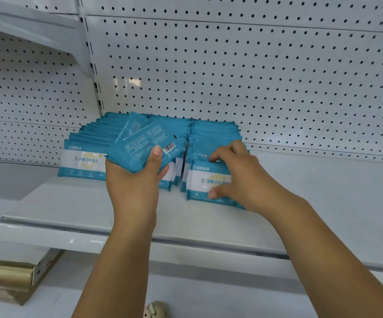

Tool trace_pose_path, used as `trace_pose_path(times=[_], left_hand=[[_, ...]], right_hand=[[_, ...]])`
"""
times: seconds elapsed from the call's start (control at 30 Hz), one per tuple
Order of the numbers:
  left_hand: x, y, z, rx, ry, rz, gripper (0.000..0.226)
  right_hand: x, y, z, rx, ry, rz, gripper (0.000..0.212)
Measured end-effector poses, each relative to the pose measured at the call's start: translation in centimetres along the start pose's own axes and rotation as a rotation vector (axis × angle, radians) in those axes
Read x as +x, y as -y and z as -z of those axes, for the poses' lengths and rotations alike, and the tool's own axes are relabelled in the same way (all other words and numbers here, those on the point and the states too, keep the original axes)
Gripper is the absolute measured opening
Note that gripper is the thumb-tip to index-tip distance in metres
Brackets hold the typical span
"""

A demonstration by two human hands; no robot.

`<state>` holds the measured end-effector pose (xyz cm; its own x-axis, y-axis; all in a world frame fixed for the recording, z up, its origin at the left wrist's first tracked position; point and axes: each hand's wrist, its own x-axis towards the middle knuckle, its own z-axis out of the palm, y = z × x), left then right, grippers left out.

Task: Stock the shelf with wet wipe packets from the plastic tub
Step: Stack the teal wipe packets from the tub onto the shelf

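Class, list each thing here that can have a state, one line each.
Left hand, gripping a bundle of packets.
Bundle of packets, held above the shelf, backs showing.
Right hand, pinching the front packet of the right row.
Front packet, upright on the shelf, label forward.
Left row, standing, label forward.
Shelf, partly stocked.

The flat plastic wet wipe packets (pixel 82 161) standing in rows are teal-blue, each front crossed by a broad white band with a pale yellow ring and blue lettering. The fanned teal packets (pixel 140 143) show backs covered in fine white print, with a black-striped barcode patch (pixel 169 148) on white. The pale grey-white metal shelf (pixel 71 203) meets a white pegboard back panel (pixel 254 76) dotted with an even grid of dark round holes, and a shiny gold strip (pixel 4 275) lies at lower left.
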<state>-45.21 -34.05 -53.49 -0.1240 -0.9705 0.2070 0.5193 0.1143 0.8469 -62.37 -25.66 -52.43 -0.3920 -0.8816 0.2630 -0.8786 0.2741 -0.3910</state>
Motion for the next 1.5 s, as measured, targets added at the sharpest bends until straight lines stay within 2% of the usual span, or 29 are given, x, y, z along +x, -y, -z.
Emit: trace_pose_path(times=[0.17,0.53,0.6,0.67,0.77,0.97,1.03,1.13,1.23,1.33,1.4,1.5], left_hand=[[0.2,-0.1,0.4,-0.014,-0.001,0.005,0.048],[0.6,-0.3,1.1,-0.036,0.016,0.037,0.045],[0.7,-0.4,1.3,-0.055,0.031,0.064,0.043],[0.9,-0.5,1.5,-0.067,0.066,0.086,0.043],[1.0,-0.8,1.8,-0.079,0.141,0.102,0.048],[0.8,-1.2,2.0,-0.024,0.23,0.104,0.053],[0.8,-1.2,2.1,0.003,0.192,0.1,0.051],[1.0,-1.2,2.7,0.02,0.046,0.071,0.043],[1.2,-1.6,3.4,0.063,-0.073,0.002,0.022],[0.9,-2.3,2.8,0.063,-0.028,-0.012,0.025],[0.4,-2.5,2.0,0.058,0.046,-0.006,0.031],[-0.3,-2.3,0.9,0.055,0.111,-0.01,0.039]], right_hand=[[0.7,-0.9,-0.9,-0.147,-0.21,0.104,0.075],[0.3,-1.1,-1.6,-0.149,-0.246,0.117,0.081],[0.1,-0.4,-1.4,-0.047,-0.297,0.14,0.07],[-0.2,0.7,-1.1,0.168,-0.36,0.148,0.054],[-0.5,2.7,-1.1,0.478,-0.382,0.065,0.031],[0.2,5.4,-1.5,0.87,-0.266,-0.063,0.022],[0.3,5.8,-1.4,0.997,-0.266,-0.069,0.018],[0.4,6.4,-1.1,1.182,-0.335,-0.107,0.016],[0.6,6.4,-0.7,1.244,-0.52,-0.139,0.014],[0.7,6.6,-0.5,1.121,-0.678,-0.081,0.015],[0.5,7.3,-1.0,1.021,-0.653,-0.031,0.016],[0.6,8.2,-2.0,1.026,-0.477,0.028,0.014]])
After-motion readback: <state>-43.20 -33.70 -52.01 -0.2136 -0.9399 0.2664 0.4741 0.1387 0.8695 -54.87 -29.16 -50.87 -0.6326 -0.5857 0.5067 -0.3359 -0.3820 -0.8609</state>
